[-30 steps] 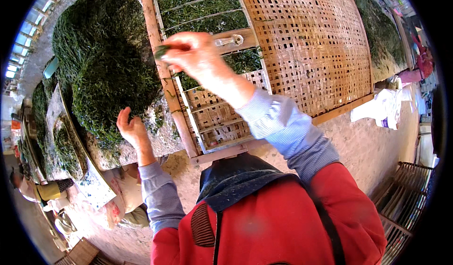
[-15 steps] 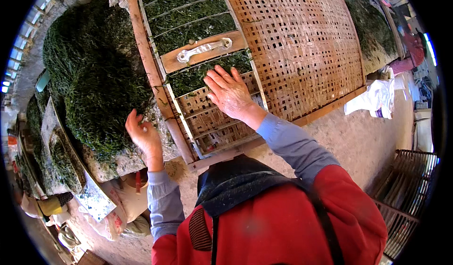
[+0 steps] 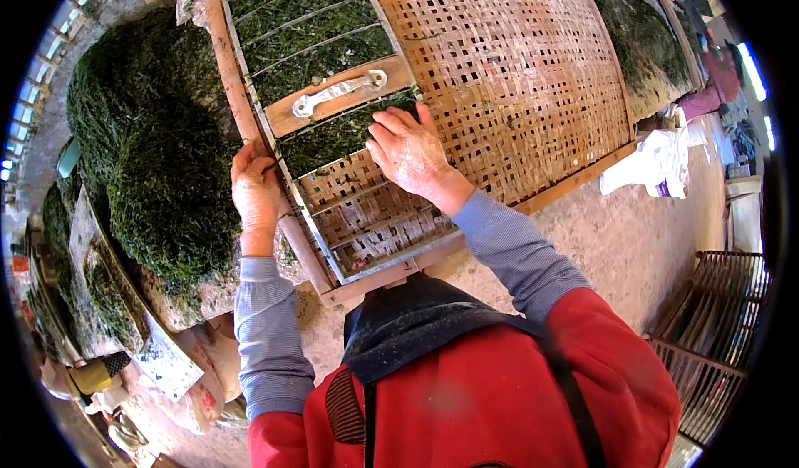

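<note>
A long narrow frame with thin crossbars lies on a woven bamboo mat. Dark green, stringy, seaweed-like shreds fill its far part; its near end shows bare weave. Across the frame rests a wooden block with a shiny handle. My right hand is over the near edge of the green layer, fingers bent and apart, fingertips by the frame's right side. At the left, my left hand has its fingers curled on the wooden rail beside the frame. Its fingertips are partly hidden.
A big heap of the green shreds lies left of the rail, and another heap beyond the mat. A white bag hangs near the mat's right corner. Slatted racks stand lower right. A person in dark red is at far right.
My left hand has come up to the wooden rail from the space beside the heap. My right hand has shifted slightly, its fingers more bent. The whole view has slid a little.
</note>
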The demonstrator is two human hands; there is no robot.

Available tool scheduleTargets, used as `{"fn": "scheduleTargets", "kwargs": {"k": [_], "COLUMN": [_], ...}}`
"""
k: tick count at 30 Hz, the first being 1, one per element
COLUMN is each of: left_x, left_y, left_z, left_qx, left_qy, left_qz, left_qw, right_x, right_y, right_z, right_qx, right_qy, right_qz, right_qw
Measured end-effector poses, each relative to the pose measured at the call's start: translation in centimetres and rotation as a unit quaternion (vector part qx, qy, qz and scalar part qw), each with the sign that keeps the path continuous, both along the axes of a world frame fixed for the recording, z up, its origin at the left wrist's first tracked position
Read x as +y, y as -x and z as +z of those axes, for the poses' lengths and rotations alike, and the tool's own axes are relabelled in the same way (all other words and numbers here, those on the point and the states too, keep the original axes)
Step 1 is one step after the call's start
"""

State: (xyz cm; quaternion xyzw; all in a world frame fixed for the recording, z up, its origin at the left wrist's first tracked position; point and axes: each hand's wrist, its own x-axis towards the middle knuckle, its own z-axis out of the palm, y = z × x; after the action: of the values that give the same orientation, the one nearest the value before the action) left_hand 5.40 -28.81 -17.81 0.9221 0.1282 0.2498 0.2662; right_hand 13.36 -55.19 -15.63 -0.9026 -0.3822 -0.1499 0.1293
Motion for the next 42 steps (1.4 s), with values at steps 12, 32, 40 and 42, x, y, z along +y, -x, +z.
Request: {"fn": "scheduleTargets", "kwargs": {"k": [12,32,40,42], "left_x": [-6.7,-6.7,-3.7,-1.6], "left_y": [-5.0,-4.1,-0.8,0.8], "left_z": [12.2,0.6,8.4,7.5], "left_qx": [-0.017,0.068,-0.008,-0.101], "left_qy": [0.472,-0.011,0.246,0.223], "left_qz": [-0.138,-0.204,-0.098,-0.013], "left_qw": [0.871,0.977,0.964,0.969], "right_x": [-2.2,3.3,6.0,5.5], "right_y": [-1.3,-1.5,-5.8,-4.0], "right_z": [-2.2,5.7,3.2,4.1], "right_qx": [-0.028,-0.078,0.099,0.116], "right_qy": [-0.043,-0.189,-0.104,-0.155], "right_qz": [0.008,0.107,0.142,0.160], "right_qw": [0.999,0.973,0.979,0.968]}}
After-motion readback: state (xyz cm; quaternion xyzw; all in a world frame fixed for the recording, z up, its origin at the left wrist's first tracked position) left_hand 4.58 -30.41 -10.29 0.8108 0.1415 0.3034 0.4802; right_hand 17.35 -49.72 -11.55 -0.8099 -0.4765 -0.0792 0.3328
